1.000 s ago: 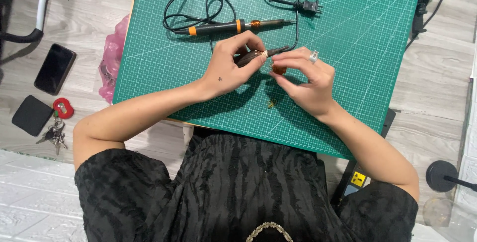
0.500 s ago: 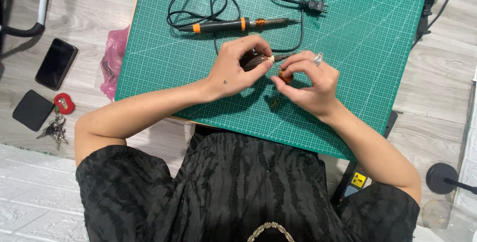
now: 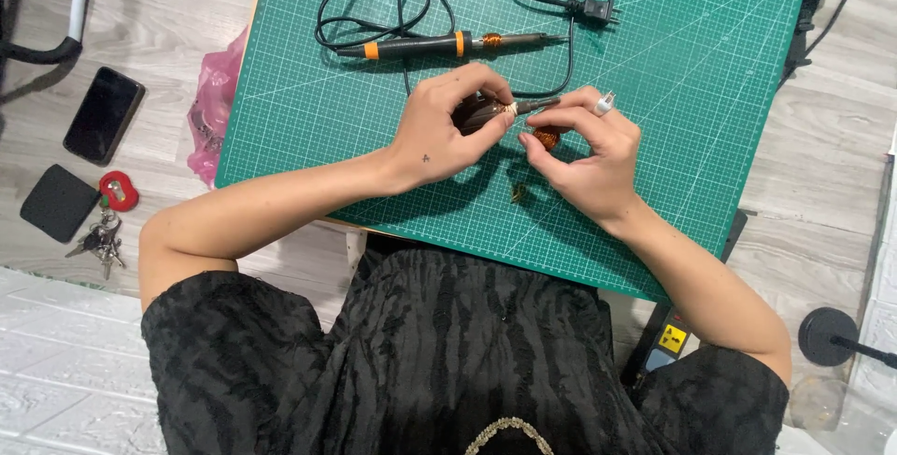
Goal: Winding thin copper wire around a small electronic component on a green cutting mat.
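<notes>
The left hand (image 3: 439, 133) wraps around a small dark tool (image 3: 481, 111) and holds it just above the green mat (image 3: 710, 91). Its fingers are pressed tight on the tool, most likely to keep it steady. A thin metal tip (image 3: 540, 104) sticks out of the tool toward the right hand (image 3: 584, 151). The right hand pinches a little copper-coloured piece (image 3: 547, 138) between thumb and fingertips, right beside the tip. Both hands are close together, probably so the small parts can meet. The tool looks dark brown and shiny, with something pale wound around it near the front. A tiny brass-coloured bit (image 3: 517, 194) lies on the mat under the hands. Farther up the mat lies a long black iron (image 3: 439, 44) with orange bands, its cord (image 3: 374, 7) looped beside it. A plug (image 3: 595, 11) lies near it. On the floor are a phone (image 3: 103, 114) and keys (image 3: 103, 235).
</notes>
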